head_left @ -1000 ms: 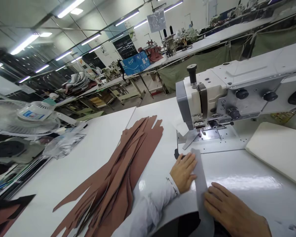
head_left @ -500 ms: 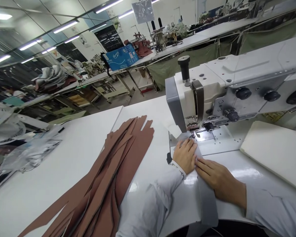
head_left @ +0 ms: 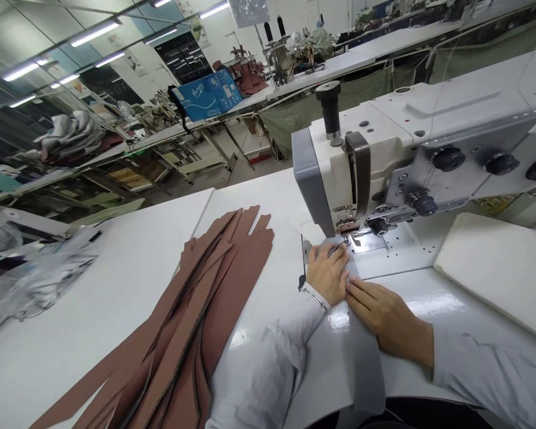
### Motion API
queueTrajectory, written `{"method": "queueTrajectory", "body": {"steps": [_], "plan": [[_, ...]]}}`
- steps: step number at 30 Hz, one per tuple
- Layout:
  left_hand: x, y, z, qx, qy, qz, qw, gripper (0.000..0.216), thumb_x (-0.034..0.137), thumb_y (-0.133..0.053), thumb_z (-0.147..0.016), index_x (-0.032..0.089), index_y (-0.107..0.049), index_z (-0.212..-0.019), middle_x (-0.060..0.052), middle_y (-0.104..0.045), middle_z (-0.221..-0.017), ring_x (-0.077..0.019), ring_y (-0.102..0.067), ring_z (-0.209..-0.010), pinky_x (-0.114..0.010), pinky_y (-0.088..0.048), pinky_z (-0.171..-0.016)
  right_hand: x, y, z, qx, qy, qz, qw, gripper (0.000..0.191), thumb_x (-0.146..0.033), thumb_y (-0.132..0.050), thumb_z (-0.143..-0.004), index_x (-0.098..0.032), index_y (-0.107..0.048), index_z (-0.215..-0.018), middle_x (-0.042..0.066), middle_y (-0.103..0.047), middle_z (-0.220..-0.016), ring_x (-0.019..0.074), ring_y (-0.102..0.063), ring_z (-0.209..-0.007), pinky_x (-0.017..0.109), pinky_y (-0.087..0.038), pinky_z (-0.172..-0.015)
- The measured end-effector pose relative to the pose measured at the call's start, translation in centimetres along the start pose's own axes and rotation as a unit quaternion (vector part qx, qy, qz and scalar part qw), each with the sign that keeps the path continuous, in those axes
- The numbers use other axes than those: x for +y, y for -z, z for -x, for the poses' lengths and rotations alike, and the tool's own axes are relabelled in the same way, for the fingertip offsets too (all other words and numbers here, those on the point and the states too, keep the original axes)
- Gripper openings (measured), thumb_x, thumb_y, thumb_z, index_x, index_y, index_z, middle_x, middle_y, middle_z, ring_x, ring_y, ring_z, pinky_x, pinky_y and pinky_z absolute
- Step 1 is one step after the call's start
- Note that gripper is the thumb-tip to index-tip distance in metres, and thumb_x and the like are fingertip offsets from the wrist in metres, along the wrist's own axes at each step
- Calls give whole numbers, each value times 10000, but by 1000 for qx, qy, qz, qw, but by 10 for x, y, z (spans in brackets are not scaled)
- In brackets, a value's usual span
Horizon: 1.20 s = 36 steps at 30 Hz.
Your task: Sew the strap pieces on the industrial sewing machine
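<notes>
A long grey strip of material (head_left: 367,369) runs from the table's front edge up to the lit needle area of a white sewing machine (head_left: 384,128). My left hand (head_left: 327,277) lies on the strip's far end, just before the presser foot, fingers spread and pressing down. Behind it, my right hand (head_left: 388,319) rests across the strip with its fingers stretched out, their tips close to the left hand. Both palms hide part of the strip. To the left, a pile of brown cut strips (head_left: 223,280) lies on the white table.
A pale flat board (head_left: 495,268) lies to the right, below the machine arm. Clear plastic bags (head_left: 49,280) are at the far left. Beyond a gap, another bench carries a blue box (head_left: 208,95) and several sewing machines.
The view has shifted slightly, so most things sit a little further left. Both hands stay on the grey strip near the needle, almost in the same pose.
</notes>
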<state>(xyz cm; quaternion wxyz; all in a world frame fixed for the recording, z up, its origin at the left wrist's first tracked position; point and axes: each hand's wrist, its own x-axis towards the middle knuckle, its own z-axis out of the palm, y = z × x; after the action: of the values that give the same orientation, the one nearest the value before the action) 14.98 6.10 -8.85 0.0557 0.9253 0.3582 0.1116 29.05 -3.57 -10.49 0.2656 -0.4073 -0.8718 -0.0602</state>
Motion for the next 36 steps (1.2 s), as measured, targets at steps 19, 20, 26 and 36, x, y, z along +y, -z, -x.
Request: {"method": "queueTrajectory", "body": {"steps": [19, 20, 26, 36], "plan": [[-10, -1, -10, -10, 19, 10, 1000, 373, 224, -546, -787, 219, -540, -1160, -29, -513, -1308, -287, -374, -1215, -596, -219, -1022, -9, -2, 3, -7, 19, 15, 1000, 412, -1, -379, -740, 22, -574, -1102, 233, -557, -1170, 327, -471, -1163, 457, -453, -939], [-8, -1, -9, -1, 15, 7, 1000, 335, 213, -537, -797, 222, -559, -1131, -28, -531, -1289, -282, -386, -1209, -589, -230, -1020, -14, -2, 6, -7, 24, 11, 1000, 399, 0, -390, -741, 19, -577, -1093, 230, -564, -1159, 325, -472, -1163, 456, -445, -949], [5, -4, 5, 47, -25, 50, 997, 244, 274, -630, -750, 165, -639, -968, -87, -598, -1175, -261, -496, -1115, -441, -410, -938, -25, -4, 15, -5, 19, -4, 1000, 423, -21, -416, -699, 29, -565, -1091, 241, -570, -1136, 317, -488, -1145, 438, -443, -955], [-6, -2, -11, 21, 9, 66, 998, 324, 284, -705, -700, 181, -647, -1002, -75, -589, -1206, -262, -496, -1150, -457, -373, -1008, -25, -4, 12, 5, 23, 5, 1000, 347, -18, -420, -756, -1, -580, -1064, 219, -592, -1111, 300, -510, -1126, 428, -463, -934]]}}
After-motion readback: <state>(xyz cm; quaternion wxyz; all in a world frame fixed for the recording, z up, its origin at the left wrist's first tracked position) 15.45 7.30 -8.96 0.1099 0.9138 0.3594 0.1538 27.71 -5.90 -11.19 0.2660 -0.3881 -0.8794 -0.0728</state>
